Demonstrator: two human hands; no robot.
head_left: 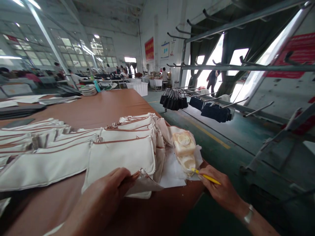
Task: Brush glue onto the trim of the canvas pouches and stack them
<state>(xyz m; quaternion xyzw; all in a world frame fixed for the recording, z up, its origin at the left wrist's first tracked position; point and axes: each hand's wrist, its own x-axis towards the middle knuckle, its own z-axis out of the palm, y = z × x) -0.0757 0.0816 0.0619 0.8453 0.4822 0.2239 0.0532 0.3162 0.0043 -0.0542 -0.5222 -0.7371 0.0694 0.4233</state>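
My left hand [108, 188] is closed on the brown-trimmed edge of a cream pouch piece [147, 182], at a corner near the table's front. In my right hand [222, 188] is a thin yellow-handled tool [209, 178], pinched between thumb and fingers. The tool's tip reaches the mouth of a yellowish, stained plastic container [188, 162], which lies on white paper [172, 170] by the table's right edge. Whether the tip has bristles is too small to tell. Just beyond my left hand, cream pouches [120, 154] with brown piping lie in overlapping rows.
The brown-topped table [108, 105] ends at my right, above a green floor. Past that edge stands a metal rack [246, 68] with protruding hooks, hung with black bags [173, 100] and dark blue pieces [215, 112]. Dark sheets [22, 110] lie far left. Several people work in the background.
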